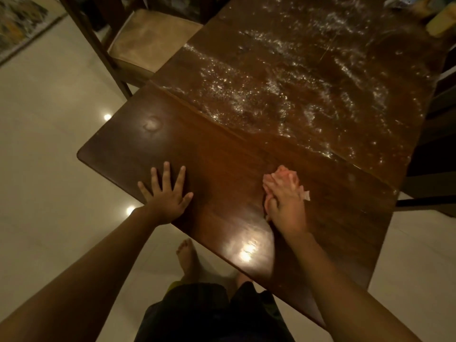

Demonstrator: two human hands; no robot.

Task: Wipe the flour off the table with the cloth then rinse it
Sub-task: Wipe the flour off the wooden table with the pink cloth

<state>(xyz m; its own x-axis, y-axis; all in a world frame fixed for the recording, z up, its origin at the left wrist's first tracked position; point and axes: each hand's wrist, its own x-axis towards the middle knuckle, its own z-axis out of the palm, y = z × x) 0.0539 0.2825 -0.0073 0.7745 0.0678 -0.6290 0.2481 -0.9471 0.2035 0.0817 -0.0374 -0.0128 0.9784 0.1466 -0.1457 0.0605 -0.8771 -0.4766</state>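
Two bare hands rest on the near leaf of a dark brown, glossy wooden table [222,149]. The left hand [165,193] lies flat close to the near edge, its fingers straight and spread wide, holding nothing. The right hand [283,201] presses down on a small, crumpled pale pink cloth [269,185], fingers bent over the bunched fabric and thumb tucked against its left side. The cloth sits on the tabletop under that hand, showing past the fingertips and along the hand's left side. A small pale tag [306,195] sticks out of it to the right; any print on it is too small to read. White flour [271,92] lies in smeared streaks and specks across the table's farther section, beyond a seam, well apart from the cloth. A dark-framed chair with a beige cushioned seat [148,43] stands at the table's left side on a cream tiled floor [49,124].
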